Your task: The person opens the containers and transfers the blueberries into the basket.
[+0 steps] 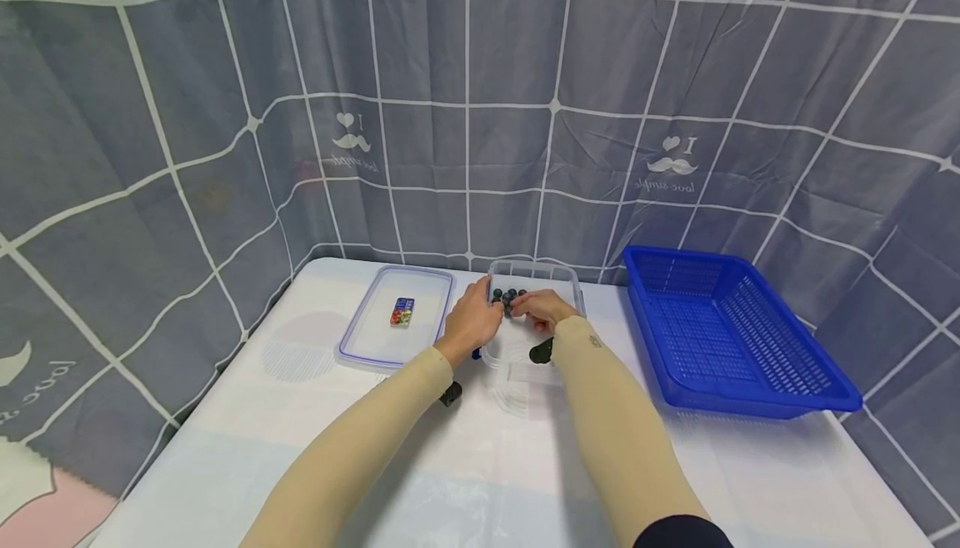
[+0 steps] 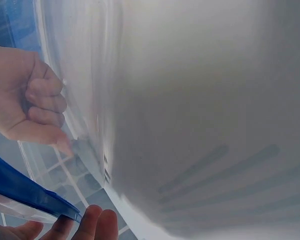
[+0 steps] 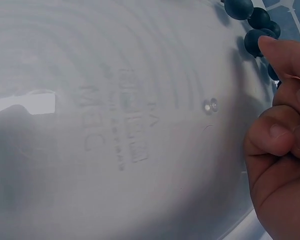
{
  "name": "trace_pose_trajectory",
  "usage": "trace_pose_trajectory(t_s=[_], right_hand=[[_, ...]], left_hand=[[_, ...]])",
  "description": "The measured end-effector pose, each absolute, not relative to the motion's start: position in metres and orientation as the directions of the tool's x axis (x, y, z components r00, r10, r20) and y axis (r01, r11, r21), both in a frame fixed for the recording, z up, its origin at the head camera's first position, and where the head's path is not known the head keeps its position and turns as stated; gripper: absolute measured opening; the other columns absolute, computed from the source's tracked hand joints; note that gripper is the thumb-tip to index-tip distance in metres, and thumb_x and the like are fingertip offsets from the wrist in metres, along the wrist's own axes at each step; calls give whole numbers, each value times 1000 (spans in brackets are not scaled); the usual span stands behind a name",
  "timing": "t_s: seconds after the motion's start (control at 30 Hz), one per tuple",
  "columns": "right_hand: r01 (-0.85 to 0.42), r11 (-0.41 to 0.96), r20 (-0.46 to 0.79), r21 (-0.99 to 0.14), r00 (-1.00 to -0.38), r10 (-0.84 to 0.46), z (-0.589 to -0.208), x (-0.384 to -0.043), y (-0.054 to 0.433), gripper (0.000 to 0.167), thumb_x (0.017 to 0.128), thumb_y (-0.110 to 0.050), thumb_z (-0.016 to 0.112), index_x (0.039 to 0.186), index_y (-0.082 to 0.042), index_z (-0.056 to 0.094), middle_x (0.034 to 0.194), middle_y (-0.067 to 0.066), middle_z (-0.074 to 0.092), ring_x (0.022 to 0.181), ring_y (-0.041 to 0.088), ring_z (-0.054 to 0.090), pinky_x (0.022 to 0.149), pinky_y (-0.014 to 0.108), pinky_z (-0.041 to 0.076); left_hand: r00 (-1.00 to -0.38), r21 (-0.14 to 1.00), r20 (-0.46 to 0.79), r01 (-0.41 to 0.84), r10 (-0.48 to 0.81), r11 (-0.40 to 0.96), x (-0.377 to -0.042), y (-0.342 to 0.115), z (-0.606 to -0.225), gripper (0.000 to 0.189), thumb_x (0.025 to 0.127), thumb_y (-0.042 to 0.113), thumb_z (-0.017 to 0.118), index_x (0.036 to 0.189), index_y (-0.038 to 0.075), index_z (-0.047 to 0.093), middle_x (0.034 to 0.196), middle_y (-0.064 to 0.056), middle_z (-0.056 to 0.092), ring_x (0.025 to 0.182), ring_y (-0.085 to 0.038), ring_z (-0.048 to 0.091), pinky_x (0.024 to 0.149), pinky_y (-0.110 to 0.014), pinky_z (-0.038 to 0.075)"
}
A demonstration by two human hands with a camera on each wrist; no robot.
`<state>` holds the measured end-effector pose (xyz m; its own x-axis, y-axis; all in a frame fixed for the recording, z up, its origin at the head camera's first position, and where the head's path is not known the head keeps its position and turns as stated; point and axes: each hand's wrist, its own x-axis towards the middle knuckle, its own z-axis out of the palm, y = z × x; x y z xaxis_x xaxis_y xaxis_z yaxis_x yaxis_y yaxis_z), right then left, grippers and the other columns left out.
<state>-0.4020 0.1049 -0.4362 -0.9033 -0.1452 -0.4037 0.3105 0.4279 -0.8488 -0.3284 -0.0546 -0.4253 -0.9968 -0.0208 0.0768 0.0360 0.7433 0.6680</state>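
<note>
Plainly, I see dark berries inside the clear container, between left hand, gripping its left side, and right hand, curled, touching them; whether pinching, I cannot tell.

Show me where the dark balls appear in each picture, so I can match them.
Head: the dark balls sit near the middle, inside the clear container.
Left wrist: I cannot clearly make them out.
Right wrist: upper right, touched by the right hand.
Shared landmark: the clear container, whose plastic shows in all three.
</note>
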Motion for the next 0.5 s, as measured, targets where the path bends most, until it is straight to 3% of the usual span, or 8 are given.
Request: trace_pose_trajectory(t_s=[0.5], right_hand=[[261, 484, -364, -835, -922, -131, -441, -403, 106, 32, 90, -10, 73, 121, -8, 72, 50, -9, 33, 45, 7, 33, 47, 22, 31]], left_hand=[[-996, 670, 84, 37, -26, 741, -329, -53, -424, 61, 101, 35, 47, 158, 19, 33, 154, -10, 45, 133, -36, 52, 105, -56, 44]])
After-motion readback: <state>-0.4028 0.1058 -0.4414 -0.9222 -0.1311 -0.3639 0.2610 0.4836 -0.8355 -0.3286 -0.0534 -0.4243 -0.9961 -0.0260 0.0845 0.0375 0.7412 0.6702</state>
